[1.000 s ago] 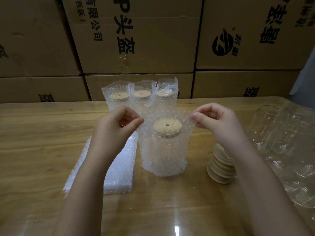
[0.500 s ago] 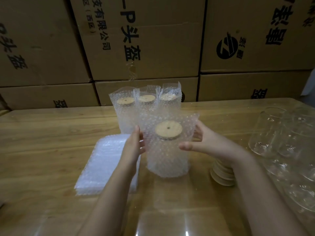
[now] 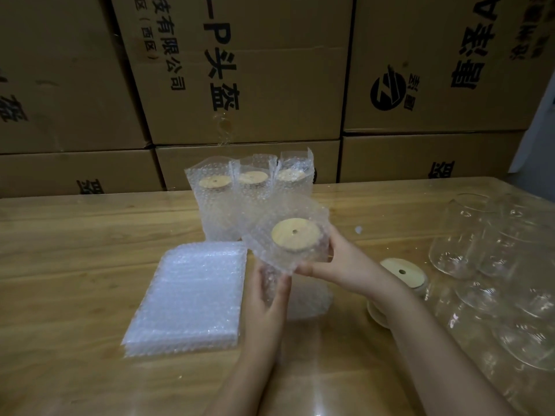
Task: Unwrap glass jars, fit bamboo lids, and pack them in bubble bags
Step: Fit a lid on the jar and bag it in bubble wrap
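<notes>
The person is holding the bagged jar [image 3: 279,259] in both hands over the near middle of the table [image 3: 75,235]. They are tilting it so its long axis is leaning towards the camera and its bamboo lid [image 3: 295,234] is facing up at the wearer. The left hand [image 3: 267,304] is gripping low, its fingers [image 3: 282,291] curling round the bottom half. The right hand [image 3: 345,265] is clamping the upper part just below the lid, from the right side. Whether the base is touching the table I cannot tell. The row of three packed jars [image 3: 249,190] is standing upright directly beyond, near the held one, so the likely move is tipping it upright and pushing it away from the body. The right hand is sitting nearer that row, and the loose bag mouth is flaring around the lid, where it could snag on a neighbour
</notes>
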Demonstrator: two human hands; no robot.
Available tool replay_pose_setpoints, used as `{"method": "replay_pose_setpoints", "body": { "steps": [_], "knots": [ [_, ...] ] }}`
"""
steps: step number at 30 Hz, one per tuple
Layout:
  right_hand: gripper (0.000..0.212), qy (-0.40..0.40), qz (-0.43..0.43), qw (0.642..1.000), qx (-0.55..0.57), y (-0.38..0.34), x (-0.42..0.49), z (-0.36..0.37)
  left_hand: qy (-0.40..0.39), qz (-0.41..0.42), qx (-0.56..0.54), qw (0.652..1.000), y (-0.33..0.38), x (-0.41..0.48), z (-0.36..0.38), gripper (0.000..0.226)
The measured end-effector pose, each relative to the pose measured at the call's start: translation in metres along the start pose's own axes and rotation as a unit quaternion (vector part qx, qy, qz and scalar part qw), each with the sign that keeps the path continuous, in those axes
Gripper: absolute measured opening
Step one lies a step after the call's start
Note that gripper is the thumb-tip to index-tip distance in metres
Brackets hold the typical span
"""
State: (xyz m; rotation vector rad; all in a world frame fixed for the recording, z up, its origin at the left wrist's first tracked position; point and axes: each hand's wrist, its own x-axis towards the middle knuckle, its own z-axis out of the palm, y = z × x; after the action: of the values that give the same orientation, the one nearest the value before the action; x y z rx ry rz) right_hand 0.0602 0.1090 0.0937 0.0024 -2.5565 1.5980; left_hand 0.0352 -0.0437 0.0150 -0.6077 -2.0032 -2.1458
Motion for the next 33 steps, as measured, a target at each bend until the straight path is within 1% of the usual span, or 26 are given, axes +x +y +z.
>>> {"method": "replay_pose_setpoints", "body": {
  "steps": [2, 5, 7, 10, 12, 14, 16, 18, 20, 21, 22, 24, 26, 29, 30, 32, 33],
  "knots": [
    [0.077, 0.005, -0.002, 1.000, -0.007, -0.004, -0.001, 0.002, 0.004, -0.004, -0.008, 1.000, 0.000, 0.002, 0.000, 0.059],
    [0.090, -0.020, -0.017, 1.000, -0.014, -0.006, -0.003, 0.004, 0.017, -0.020, -0.018, 0.999, -0.001, 0.006, 0.000, 0.060],
    [0.086, -0.020, -0.025, 0.999, -0.020, -0.004, -0.004, 0.008, 0.018, -0.032, -0.022, 0.999, -0.002, 0.009, 0.001, 0.058],
    [0.072, 0.015, -0.042, 0.999, -0.015, -0.001, -0.006, 0.014, 0.023, -0.032, -0.029, 0.999, -0.003, 0.012, 0.000, 0.053],
    [0.074, 0.025, -0.049, 0.998, -0.016, -0.002, -0.007, 0.013, 0.024, -0.039, -0.046, 0.998, -0.004, 0.013, 0.000, 0.049],
    [0.071, 0.030, -0.045, 0.998, -0.013, -0.004, -0.006, 0.011, 0.032, -0.044, -0.063, 0.997, -0.004, 0.012, 0.000, 0.049],
    [0.061, 0.046, -0.030, 0.998, -0.001, -0.006, -0.005, 0.007, 0.051, -0.047, -0.079, 0.994, -0.005, 0.012, 0.000, 0.052],
    [0.065, 0.062, -0.016, 0.998, 0.010, -0.009, -0.003, -0.002, 0.073, -0.056, -0.086, 0.992, -0.006, 0.012, -0.001, 0.049],
    [0.078, 0.070, 0.011, 0.997, 0.028, -0.015, -0.001, -0.015, 0.083, -0.067, -0.083, 0.991, -0.008, 0.013, -0.003, 0.040],
    [0.081, 0.066, 0.021, 0.997, 0.043, -0.019, -0.001, -0.022, 0.078, -0.073, -0.079, 0.991, -0.008, 0.013, -0.003, 0.040],
    [0.079, 0.060, 0.024, 0.996, 0.061, -0.023, 0.000, -0.030, 0.068, -0.078, -0.070, 0.992, -0.009, 0.013, -0.003, 0.043],
    [0.064, 0.064, 0.016, 0.993, 0.094, -0.031, 0.002, -0.046, 0.044, -0.087, -0.045, 0.994, -0.011, 0.013, -0.003, 0.052],
    [0.060, 0.108, 0.018, 0.985, 0.131, -0.037, 0.007, -0.064, 0.026, -0.104, -0.024, 0.994, -0.014, 0.012, -0.002, 0.055],
    [0.066, 0.198, 0.036, 0.970, 0.139, -0.036, 0.022, -0.092, 0.010, -0.126, -0.008, 0.992, -0.016, 0.012, -0.003, 0.053],
    [0.067, 0.223, 0.044, 0.965, 0.131, -0.033, 0.030, -0.099, 0.008, -0.131, -0.002, 0.991, -0.016, 0.012, -0.003, 0.045],
    [0.072, 0.274, 0.068, 0.952, 0.114, -0.022, 0.047, -0.107, 0.005, -0.132, 0.002, 0.991, -0.015, 0.013, -0.002, 0.018],
    [0.075, 0.299, 0.081, 0.945, 0.100, -0.015, 0.056, -0.107, 0.003, -0.129, 0.001, 0.992, -0.016, 0.014, -0.001, 0.011]
  ]
}}
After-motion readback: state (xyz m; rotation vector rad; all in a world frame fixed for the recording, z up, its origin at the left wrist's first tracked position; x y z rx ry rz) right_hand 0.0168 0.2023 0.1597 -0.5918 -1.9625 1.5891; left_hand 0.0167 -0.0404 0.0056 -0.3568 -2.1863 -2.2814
